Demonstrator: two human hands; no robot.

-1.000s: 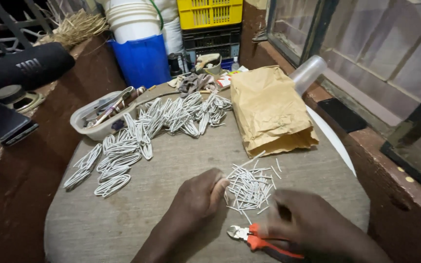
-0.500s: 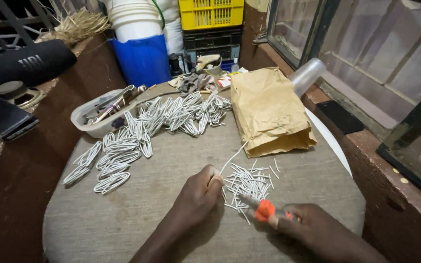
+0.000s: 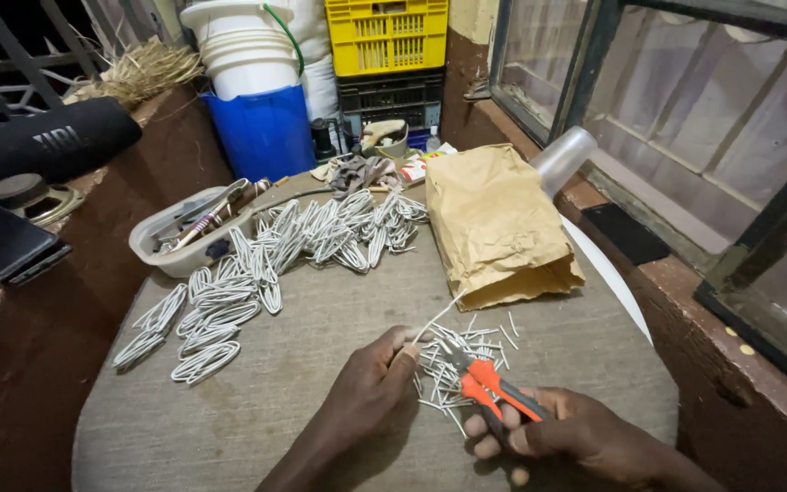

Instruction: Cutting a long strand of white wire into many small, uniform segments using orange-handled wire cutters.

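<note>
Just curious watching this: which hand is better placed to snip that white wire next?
Probably the right hand: it holds the orange-handled pliers, nose beside the white wire that the left hand pinches.

Orange-handled pliers (image 3: 489,387) — white wire pieces (image 3: 466,351), brown paper bag (image 3: 498,228)

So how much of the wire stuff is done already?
Many bent wire loops already lie in rows on the table. Now the left hand pinches one wire while the right hand holds orange pliers. A pile of short straight pieces is left.
</note>
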